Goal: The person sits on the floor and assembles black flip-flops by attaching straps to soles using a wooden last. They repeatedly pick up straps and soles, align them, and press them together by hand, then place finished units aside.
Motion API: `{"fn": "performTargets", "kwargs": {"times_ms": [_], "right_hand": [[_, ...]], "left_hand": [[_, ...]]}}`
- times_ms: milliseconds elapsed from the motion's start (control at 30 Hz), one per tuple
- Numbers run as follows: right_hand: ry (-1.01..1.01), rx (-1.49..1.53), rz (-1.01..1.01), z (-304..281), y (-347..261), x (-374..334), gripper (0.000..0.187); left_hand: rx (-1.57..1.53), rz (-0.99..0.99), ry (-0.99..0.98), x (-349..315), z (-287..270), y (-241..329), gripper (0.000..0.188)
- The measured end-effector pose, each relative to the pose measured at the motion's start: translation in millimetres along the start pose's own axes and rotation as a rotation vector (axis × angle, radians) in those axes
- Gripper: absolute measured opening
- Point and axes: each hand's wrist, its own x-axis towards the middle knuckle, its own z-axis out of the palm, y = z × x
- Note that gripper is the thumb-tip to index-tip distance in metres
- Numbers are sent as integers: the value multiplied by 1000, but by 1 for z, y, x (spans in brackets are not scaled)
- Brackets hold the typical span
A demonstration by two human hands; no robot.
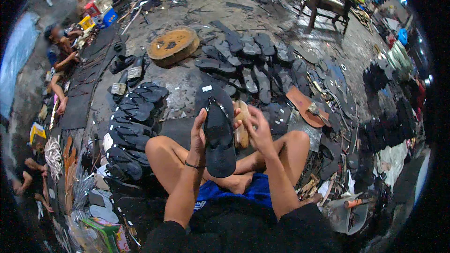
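My left hand [198, 133] grips the side edge of a black flip-flop [220, 143], thumb toward its strap. The flip-flop stands with its sole lengthwise toward me, and a small white label [207, 88] sits near its far end. Close against its right side, my right hand [258, 129] has its fingers around a tan, wooden-looking, rounded long piece [242, 133]. Whether that piece touches the strap is hard to tell. Both hands are above my crossed legs. Left of my knee lie rows of black flip-flops [133, 129] with straps.
A round wooden block [173, 46] lies ahead, beside a pile of black soles [255, 56]. Right of these is a brown sheet [302, 107]. A clear container [349, 218] stands at lower right. Co-workers sit at far left [61, 49] and lower left [33, 175].
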Motion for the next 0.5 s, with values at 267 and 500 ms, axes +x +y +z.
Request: {"fn": "performTargets", "kwargs": {"times_ms": [267, 500], "right_hand": [[-548, -241, -267, 41, -24, 75, 24], [-210, -1010, 225, -7, 89, 138, 52]], "left_hand": [[725, -42, 291, -27, -46, -4, 60], [1336, 524, 918, -189, -84, 156, 60]]}}
